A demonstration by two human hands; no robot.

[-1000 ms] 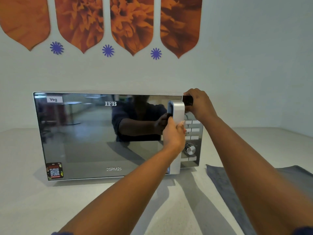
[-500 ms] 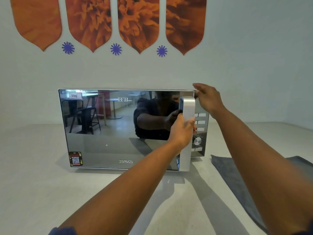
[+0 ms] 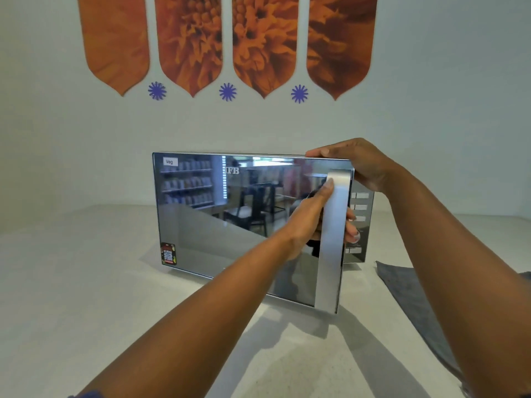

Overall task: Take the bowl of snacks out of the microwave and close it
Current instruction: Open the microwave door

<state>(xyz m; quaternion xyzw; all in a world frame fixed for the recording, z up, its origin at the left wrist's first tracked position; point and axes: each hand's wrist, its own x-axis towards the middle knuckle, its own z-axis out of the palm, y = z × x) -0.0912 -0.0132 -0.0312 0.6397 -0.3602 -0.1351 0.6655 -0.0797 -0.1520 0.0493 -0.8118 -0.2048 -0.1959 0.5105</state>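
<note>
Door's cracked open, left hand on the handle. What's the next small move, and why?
Probably keep swinging the door wider with the left hand on the handle, while the right hand steadies the microwave top: the interior and bowl aren't visible yet.

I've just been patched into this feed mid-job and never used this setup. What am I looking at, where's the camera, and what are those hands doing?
No robot here: a person wears one camera on the head, looking forward and down at their bare arms. The left hand grips the silver handle of a mirrored microwave door, which is swung partly open. The right hand rests on the microwave's top right corner, likely steadying it. The microwave stands on a pale counter; a grey cloth lies to its right. The bowl is not visible.
</note>
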